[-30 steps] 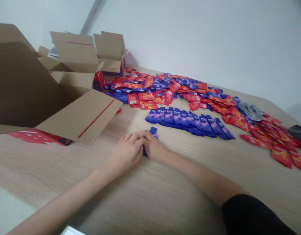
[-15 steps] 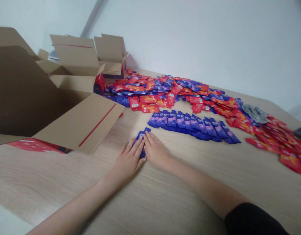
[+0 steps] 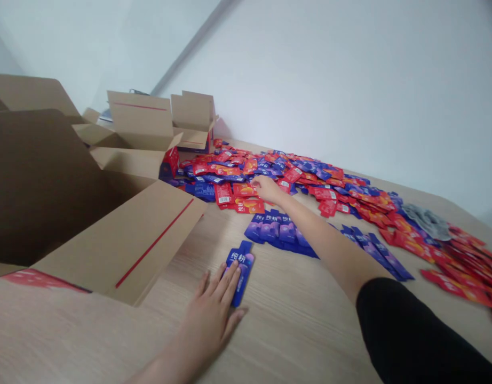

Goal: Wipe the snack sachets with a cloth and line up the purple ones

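Observation:
On the near table lies a blue-purple sachet (image 3: 243, 272) with white lettering. My left hand (image 3: 214, 304) rests flat over its left side, fingers stretched out. My right hand (image 3: 267, 189) is out at the front of a loose heap of red and blue sachets (image 3: 302, 173), its fingers curled together. Whether it pinches one of them is hidden. Beneath my right forearm runs an overlapping row of blue sachets (image 3: 270, 226), partly covered by the arm.
A large open cardboard box (image 3: 161, 234) stands on the left with its flap over the table. More open boxes (image 3: 140, 120) stand behind it. Red sachets (image 3: 466, 266) spread along the right, near a grey cloth (image 3: 426, 221). A white wall (image 3: 330, 74) rises behind.
My right hand has left the single blue sachet and moved forward to the heap. My left hand stays on that sachet. The view has tilted upward, so things sit lower.

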A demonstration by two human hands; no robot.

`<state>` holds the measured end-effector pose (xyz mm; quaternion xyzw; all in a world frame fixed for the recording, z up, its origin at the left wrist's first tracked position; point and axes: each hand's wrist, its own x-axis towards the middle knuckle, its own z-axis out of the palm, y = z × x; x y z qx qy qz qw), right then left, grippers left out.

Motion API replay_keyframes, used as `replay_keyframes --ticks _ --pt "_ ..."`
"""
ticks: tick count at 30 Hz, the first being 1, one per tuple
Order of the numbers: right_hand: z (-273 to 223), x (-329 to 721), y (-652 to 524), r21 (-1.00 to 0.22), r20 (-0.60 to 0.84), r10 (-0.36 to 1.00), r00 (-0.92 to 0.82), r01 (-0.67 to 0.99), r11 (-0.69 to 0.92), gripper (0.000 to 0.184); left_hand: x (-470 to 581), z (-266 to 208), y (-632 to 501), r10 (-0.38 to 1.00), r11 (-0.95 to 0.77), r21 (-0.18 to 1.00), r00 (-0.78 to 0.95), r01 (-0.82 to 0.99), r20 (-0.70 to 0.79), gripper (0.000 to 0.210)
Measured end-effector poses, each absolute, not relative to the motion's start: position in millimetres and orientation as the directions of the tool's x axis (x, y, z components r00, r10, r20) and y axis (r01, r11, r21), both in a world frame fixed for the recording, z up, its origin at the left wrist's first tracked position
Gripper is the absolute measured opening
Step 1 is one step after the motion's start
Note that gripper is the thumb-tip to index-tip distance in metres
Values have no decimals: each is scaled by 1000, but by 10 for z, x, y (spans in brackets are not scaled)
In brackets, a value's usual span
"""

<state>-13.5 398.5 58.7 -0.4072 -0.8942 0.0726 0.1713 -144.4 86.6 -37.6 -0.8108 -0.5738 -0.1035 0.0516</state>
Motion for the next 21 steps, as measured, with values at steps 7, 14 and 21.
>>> replay_keyframes --ticks 7,14,21 --pt "465 -1361 4080 -149 226 526 -820 504 851 71 -1438 -391 846 924 -333 76 310 940 223 71" --pt "323 -2007 3970 115 96 556 -826 564 818 79 -1474 -383 858 941 -337 150 325 930 97 79" --pt "215 -1980 3819 170 159 484 -861 507 845 37 -1463 -303 851 947 -319 201 321 926 26 73"
